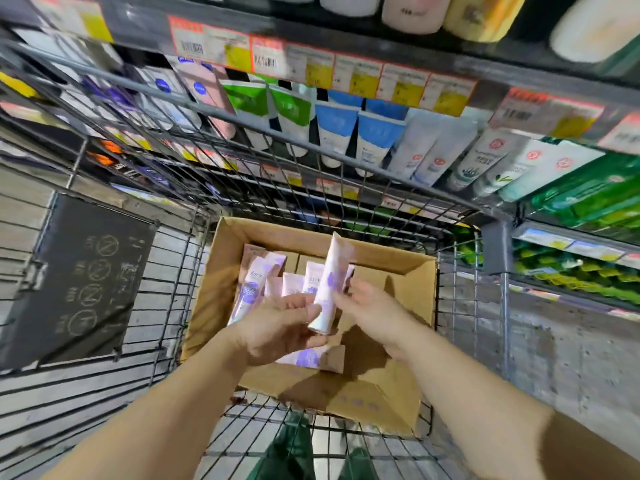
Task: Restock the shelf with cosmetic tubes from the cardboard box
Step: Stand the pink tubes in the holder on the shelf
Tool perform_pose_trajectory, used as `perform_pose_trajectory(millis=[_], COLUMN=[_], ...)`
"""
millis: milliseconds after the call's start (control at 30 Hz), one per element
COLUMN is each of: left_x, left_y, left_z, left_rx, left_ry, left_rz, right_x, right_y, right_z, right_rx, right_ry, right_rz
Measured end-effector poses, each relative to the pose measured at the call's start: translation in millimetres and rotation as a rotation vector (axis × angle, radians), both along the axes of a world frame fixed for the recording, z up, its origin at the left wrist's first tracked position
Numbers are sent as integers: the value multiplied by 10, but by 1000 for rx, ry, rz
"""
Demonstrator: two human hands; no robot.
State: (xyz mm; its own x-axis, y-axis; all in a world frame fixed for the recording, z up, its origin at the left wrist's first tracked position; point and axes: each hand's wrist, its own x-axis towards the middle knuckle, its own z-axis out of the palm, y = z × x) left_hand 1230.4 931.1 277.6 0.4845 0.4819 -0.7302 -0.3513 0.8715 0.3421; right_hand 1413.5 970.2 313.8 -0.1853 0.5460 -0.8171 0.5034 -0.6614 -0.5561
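My left hand (277, 323) pinches the lavender tube (330, 285) near its cap; my right hand (367, 306) is spread beside it. Above the cardboard box (391, 386), I should keep it upright, label out, toward the far shelf (381, 32).

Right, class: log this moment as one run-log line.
left hand: holds pink tube upright | right hand: beside tube, contact unclear | cardboard box: in wire cart, more tubes inside
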Motion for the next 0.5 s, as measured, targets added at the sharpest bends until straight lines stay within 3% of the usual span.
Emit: perform_pose_trajectory(millis=[100, 167, 267, 367, 433, 500], left_x=[79, 131, 173, 129, 83, 56], left_y=[16, 18, -28, -154, -265, -362], left_z=[129, 104, -91, -366, -536, -686], left_rx=[28, 67, 168, 364, 435, 446], left_ry=[-143, -61, 431, 1001, 1173, 1240], left_rz=[-37, -72, -218, -668, -943, -1075], right_x=[57, 71, 125, 226, 295, 356], right_y=[-2, -12, -34, -72, -102, -144], right_z=[-8, 9, -70, -146, -184, -231], right_rx=[-138, -123, 25, 65, 86, 100], right_ry=[284, 312, 147, 86, 57, 34], right_rz=[-209, -291, -278, -310, -301, -299])
